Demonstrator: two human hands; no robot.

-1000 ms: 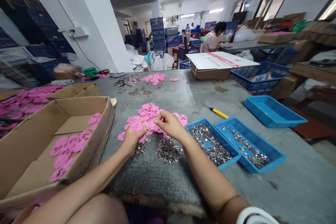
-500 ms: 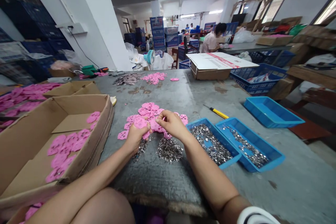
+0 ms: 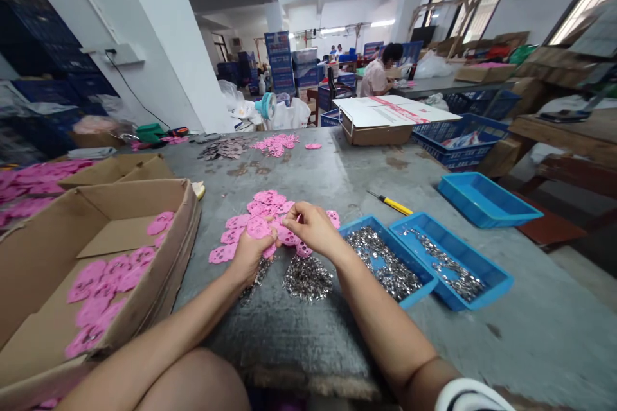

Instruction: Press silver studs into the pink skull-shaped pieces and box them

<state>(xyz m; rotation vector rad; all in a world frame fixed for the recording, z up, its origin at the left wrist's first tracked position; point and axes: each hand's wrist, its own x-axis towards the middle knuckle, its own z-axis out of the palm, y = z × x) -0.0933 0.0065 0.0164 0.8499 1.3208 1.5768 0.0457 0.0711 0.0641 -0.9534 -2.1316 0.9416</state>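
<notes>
My left hand point(image 3: 249, 253) grips a pink flat piece point(image 3: 258, 228) by its lower edge, above the grey table point(image 3: 313, 167). My right hand point(image 3: 311, 228) is closed in a pinch right beside that piece; what its fingertips hold is too small to make out. Both hands hover over a pile of pink pieces point(image 3: 265, 205). A heap of small silver metal parts point(image 3: 307, 277) lies just in front of my hands.
A cardboard box point(image 3: 120, 205) with pink pieces stands at the left. Two blue trays point(image 3: 496, 282) with metal parts sit at the right, another blue tray point(image 3: 486, 202) behind them. A yellow screwdriver point(image 3: 393, 204) lies beyond. A person point(image 3: 380, 74) works far back.
My hands stay together over the pink pile; the left hand's piece has turned slightly. The view has shifted a little to the right.
</notes>
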